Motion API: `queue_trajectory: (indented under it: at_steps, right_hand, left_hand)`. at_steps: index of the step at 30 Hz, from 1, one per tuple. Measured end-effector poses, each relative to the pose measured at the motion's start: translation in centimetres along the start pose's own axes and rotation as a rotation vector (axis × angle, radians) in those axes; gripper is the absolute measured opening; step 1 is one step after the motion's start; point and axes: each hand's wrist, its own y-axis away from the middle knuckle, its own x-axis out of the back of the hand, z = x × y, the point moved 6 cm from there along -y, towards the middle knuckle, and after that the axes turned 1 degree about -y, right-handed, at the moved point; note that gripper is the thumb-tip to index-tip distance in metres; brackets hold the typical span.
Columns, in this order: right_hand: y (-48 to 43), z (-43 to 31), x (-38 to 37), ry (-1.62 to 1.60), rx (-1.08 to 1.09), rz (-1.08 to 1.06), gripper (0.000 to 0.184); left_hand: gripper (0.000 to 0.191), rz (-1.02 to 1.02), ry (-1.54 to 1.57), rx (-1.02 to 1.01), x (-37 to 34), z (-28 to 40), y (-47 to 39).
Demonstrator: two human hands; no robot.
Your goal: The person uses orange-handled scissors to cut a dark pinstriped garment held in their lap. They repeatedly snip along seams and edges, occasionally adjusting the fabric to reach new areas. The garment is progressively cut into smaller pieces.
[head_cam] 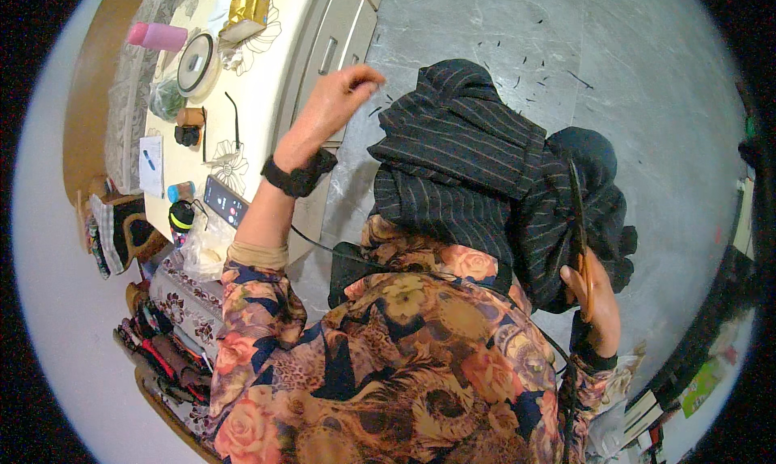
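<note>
Dark pinstriped fabric lies in folds across my lap and knees. My left hand is raised to the left of the fabric, above the floor beside the drawers, its fingers curled with thumb and fingertips close together; whether anything thin is between them cannot be made out. My right hand holds a pair of scissors by the orange handles at the right side of the lap. The dark blades point away from me over the fabric and look closed.
On the left, a cream table bears eyeglasses, a phone, a round lidded container, a pink bottle, and a notepad. Dark scraps dot the grey floor. A thin cable crosses my front.
</note>
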Motion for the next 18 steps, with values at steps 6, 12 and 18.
queue_trajectory:
  at_steps: [6,12,18]
  right_hand:
    - [0.0,0.4,0.0,0.019,-0.037,-0.014,0.043]
    - [-0.1,1.4,0.6,0.041,-0.079,-0.026,0.039]
    - [0.0,1.5,0.8,-0.067,0.071,0.018,0.03]
  left_hand:
    - [0.016,-0.162,-0.019,-0.169,-4.5,1.3,1.9]
    - [0.017,0.158,0.041,0.045,-1.0,1.4,-1.1]
    - [0.038,-0.261,-0.098,-0.531,-8.8,12.3,1.3]
